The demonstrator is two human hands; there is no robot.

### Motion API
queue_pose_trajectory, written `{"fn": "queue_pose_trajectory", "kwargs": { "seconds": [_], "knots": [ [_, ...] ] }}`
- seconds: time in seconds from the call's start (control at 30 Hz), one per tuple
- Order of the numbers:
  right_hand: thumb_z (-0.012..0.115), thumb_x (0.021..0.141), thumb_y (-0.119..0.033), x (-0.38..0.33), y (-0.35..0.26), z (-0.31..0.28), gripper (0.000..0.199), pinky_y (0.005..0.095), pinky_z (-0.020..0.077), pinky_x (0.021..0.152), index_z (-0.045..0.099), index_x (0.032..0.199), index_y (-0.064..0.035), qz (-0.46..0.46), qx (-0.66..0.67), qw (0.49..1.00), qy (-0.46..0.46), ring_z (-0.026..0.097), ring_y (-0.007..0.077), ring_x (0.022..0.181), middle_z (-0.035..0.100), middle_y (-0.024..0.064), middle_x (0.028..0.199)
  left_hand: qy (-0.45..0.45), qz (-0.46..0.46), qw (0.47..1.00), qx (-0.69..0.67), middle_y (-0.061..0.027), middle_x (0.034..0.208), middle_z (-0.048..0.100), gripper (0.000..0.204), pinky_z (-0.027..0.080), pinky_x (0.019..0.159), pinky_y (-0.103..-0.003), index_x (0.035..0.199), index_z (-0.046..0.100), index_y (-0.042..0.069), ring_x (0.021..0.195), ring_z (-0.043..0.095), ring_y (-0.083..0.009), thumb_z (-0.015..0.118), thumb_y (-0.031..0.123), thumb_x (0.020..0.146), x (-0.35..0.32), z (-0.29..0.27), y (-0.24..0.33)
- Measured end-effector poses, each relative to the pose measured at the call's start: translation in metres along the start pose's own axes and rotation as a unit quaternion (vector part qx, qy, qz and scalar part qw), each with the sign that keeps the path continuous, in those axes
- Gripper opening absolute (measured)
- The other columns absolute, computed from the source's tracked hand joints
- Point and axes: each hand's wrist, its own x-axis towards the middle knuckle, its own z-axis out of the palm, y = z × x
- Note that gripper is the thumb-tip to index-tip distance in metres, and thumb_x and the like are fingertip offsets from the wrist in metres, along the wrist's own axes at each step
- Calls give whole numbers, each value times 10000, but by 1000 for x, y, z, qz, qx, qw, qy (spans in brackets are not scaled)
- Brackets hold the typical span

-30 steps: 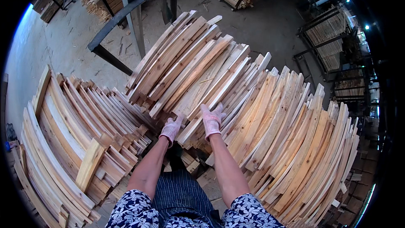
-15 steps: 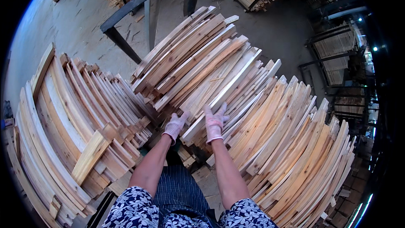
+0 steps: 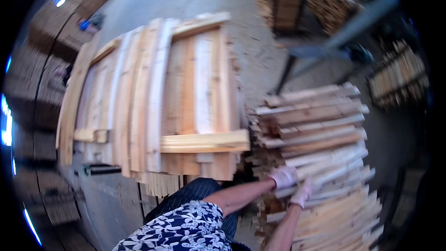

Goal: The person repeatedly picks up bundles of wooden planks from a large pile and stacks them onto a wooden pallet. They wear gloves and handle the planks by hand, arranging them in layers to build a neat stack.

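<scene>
A board stack [image 3: 134, 107] stands left of centre, a short board [image 3: 204, 142] lying across its near right corner. To its right stands a board pile [image 3: 320, 113], the left hand [image 3: 284, 176] and right hand [image 3: 302, 194] at its left part. Beyond the pile stands a frame [image 3: 364, 23]; farther right, a rack [image 3: 400, 74]

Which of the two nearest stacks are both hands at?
The right-hand stack, boards running roughly sideways: left hand and right hand are both there. The left-hand stack, boards pointing away, has neither.
</scene>
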Motion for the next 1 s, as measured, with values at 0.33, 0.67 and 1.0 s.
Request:
{"fn": "queue_pose_trajectory", "kwargs": {
  "seconds": [0.33,0.67,1.0],
  "knots": [
    [461,977,-528,-149,-89,-47,690,398,558,891,448,1384,29,138,142,968,-152,597,325,1094,561,193,1275,44,38,973,-221,-247,1083,638,661,504,867,-440,1366,397,23,1007,633,-389,561,448,887,-124,0,21],
    [444,973,-556,-253,-179,16,731,413,488,988,390,1438,6,46,55,968,-241,531,327,1203,516,175,1357,-104,-28,907,-406,-105,1177,652,409,622,640,-364,1059,742,88,868,691,-232,539,420,936,-279,-76,45],
    [439,971,-564,-289,-213,57,744,416,451,1024,371,1451,0,-14,74,946,-315,502,324,1236,495,175,1381,-57,80,919,-381,-100,1114,665,377,585,684,-340,1145,649,89,886,670,-214,536,369,920,-284,-89,32]
  ]
}}
